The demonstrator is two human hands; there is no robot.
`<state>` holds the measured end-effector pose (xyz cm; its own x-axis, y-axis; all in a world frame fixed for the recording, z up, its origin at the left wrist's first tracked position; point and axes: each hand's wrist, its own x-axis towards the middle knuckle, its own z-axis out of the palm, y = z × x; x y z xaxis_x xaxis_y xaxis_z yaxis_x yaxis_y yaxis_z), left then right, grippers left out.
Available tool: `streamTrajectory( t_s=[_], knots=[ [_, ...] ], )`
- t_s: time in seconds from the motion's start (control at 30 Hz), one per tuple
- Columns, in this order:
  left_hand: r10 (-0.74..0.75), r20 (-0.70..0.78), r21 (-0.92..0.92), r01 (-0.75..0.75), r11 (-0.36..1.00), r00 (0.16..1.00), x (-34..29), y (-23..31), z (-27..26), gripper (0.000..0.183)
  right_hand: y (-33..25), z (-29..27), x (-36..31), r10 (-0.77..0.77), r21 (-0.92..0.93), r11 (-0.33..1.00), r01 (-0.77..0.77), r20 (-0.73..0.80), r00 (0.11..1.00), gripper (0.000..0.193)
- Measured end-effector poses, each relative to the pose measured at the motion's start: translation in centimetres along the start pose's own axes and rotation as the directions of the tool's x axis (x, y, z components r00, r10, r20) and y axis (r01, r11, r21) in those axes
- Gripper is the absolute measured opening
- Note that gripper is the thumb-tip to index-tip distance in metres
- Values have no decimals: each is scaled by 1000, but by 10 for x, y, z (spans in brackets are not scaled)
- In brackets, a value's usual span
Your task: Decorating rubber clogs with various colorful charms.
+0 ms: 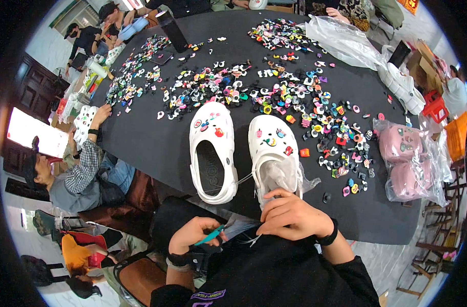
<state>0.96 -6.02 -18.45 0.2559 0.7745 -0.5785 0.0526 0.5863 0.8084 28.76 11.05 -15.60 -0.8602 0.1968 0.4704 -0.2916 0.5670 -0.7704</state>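
Two hands are in use. The left hand [196,234], one unit, is closed around one teal tool [211,235]. The right hand [294,217] has its fingers drawn together at the near end of the right shoe; whether they grip anything cannot be told. Two white shoes stand on the desk [387,225], toes to the far side: the left shoe [193,162], beyond and between the hands, and the right shoe [268,125], directly beyond the right hand. One clear plastic wrap [283,175] sits in the right shoe. Beyond both shoes lie small charms [208,84], too many to count. To the right, one clear bag [434,176] contains two pink shoes [401,143]. At the far left stands one black cup [173,33].
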Motion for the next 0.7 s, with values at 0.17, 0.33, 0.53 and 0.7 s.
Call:
streamTrajectory(
  t_s=[0.17,0.33,0.53,0.7],
  knots=[
    [-280,-166,131,303,944,946,-14,-75,-43,26,-26,-19,-6,38,-144,987,-64,-180,983,19],
    [-241,-506,44,304,952,828,-20,-208,-88,20,-28,-2,-4,40,-14,999,-44,-209,977,20],
    [-266,-831,-138,281,950,489,12,-349,-82,25,-20,40,3,49,-179,983,-50,-11,999,28],
    [-275,-768,386,760,523,579,1,-453,-75,24,-11,53,13,113,-214,974,-73,181,977,25]
  ],
)
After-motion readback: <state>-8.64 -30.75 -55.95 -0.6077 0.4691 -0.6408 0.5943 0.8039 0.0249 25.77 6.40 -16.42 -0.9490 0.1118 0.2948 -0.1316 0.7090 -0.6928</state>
